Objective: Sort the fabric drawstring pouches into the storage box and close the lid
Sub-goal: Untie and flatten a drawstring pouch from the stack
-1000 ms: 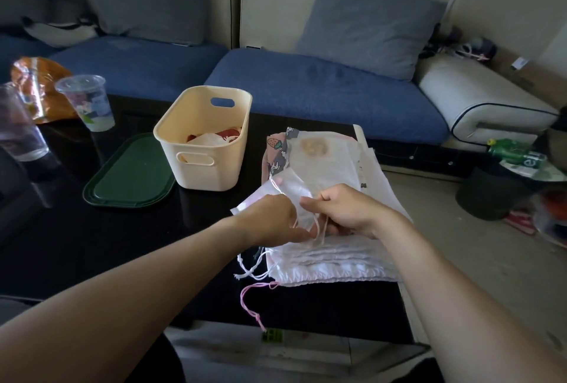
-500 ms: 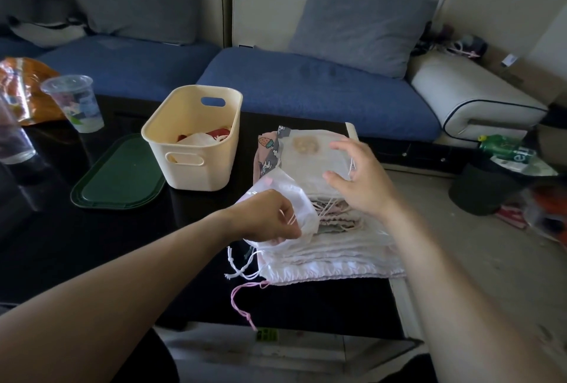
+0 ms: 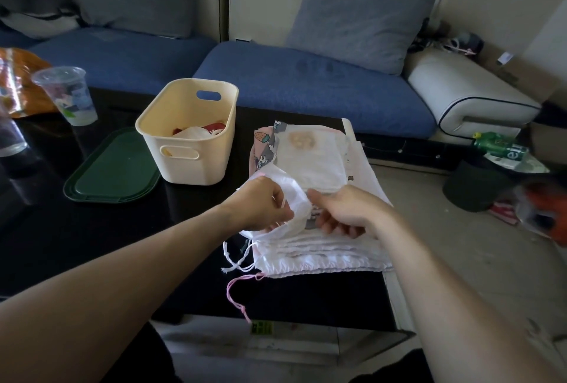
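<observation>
Now the left hand [image 3: 260, 204] pinches a white pouch [image 3: 293, 198] with curled fingers above the pouch stack [image 3: 319, 174]; the right hand [image 3: 343, 211] grips its other edge. Beside the stack stands the cream box [image 3: 187, 134].

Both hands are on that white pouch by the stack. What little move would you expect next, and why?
Probably lifting the white pouch clear of the stack of pouches and carrying it left to the cream storage box. The left hand grips it, the right hand is at its edge, and the box stands open, only partly filled, its green lid beside it.
</observation>
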`<state>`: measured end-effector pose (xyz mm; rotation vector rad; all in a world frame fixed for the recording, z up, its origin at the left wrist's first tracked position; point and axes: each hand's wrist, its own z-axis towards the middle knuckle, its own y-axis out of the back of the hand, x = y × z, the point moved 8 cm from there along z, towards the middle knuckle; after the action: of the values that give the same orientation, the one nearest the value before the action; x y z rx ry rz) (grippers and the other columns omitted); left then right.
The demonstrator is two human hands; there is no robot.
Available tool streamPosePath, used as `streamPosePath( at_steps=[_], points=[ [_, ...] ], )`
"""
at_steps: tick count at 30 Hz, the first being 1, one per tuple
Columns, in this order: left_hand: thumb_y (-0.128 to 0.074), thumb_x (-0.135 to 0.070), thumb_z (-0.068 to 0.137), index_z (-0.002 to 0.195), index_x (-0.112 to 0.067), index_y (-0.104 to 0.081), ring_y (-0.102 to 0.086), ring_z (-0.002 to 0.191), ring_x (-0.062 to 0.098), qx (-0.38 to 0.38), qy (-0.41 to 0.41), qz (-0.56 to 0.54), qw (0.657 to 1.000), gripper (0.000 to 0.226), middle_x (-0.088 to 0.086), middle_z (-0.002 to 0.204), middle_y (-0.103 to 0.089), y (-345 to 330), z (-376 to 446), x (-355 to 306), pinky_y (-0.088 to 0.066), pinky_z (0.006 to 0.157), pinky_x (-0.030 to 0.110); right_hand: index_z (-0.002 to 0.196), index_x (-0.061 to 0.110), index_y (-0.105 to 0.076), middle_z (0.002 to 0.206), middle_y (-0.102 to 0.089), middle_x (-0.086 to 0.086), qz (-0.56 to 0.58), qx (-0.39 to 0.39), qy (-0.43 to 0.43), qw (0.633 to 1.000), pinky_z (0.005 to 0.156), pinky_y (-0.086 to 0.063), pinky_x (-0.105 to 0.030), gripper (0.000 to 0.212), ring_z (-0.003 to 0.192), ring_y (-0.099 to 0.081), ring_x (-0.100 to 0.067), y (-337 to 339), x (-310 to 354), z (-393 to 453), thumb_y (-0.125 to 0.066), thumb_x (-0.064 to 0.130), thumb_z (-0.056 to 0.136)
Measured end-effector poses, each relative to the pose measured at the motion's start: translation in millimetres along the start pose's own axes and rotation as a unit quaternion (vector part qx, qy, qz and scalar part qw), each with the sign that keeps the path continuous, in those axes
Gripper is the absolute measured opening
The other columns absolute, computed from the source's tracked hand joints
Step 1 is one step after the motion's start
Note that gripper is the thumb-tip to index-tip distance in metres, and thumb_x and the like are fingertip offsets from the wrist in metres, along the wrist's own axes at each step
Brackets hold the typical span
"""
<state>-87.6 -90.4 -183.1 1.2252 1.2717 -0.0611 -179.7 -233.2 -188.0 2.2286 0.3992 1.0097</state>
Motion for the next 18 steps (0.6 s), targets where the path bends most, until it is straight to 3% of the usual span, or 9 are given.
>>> streamPosePath(
  at_steps=[4,8,14,18],
  points=[
    [-0.075,-0.021,0.085,0.077,-0.002,-0.061,-0.068,0.054,0.010,-0.044,-0.022,0.032,0.998,0.025,0.000,0.065,-0.071,6.2,-0.9,-5.6,-0.059,0.065,0.032,0.088,-0.001,-0.076,0.071,-0.073,-0.007,0.074,0.038,-0.017,0.996,0.043,-0.038,-0.019,0.046,0.052,-0.057,-0.012,-11.7,2.3,-2.1,-0.070,0.045,0.092],
    [-0.071,-0.014,0.089,0.092,0.008,-0.062,-0.066,0.052,0.005,-0.002,-0.036,0.009,0.999,0.025,-0.005,0.061,-0.068,-4.5,-3.3,-9.2,-0.056,0.059,0.023,0.081,0.001,-0.077,0.080,-0.076,-0.014,0.101,-0.047,0.004,0.994,0.048,-0.038,-0.026,0.025,0.061,-0.056,-0.020,2.0,4.6,1.0,-0.075,0.026,0.086],
    [-0.068,-0.017,0.092,0.090,0.005,-0.061,-0.073,0.065,0.017,0.041,-0.040,-0.026,0.998,0.023,0.003,0.069,-0.074,-20.0,-4.8,-8.9,-0.060,0.070,0.032,0.078,0.004,-0.073,0.066,-0.071,-0.008,0.110,-0.138,0.071,0.982,0.056,-0.044,-0.028,0.030,0.053,-0.056,-0.014,13.7,16.6,-1.3,-0.082,0.033,0.082],
    [-0.066,-0.021,0.093,0.092,-0.004,-0.058,-0.070,0.057,0.018,0.061,-0.027,-0.024,0.997,0.019,-0.001,0.073,-0.076,-27.5,-5.9,-6.5,-0.055,0.071,0.036,0.071,0.005,-0.068,0.055,-0.064,-0.001,0.180,-0.140,0.092,0.969,0.049,-0.045,-0.022,0.030,0.047,-0.057,-0.011,11.8,19.6,-2.7,-0.074,0.028,0.090]
  ],
)
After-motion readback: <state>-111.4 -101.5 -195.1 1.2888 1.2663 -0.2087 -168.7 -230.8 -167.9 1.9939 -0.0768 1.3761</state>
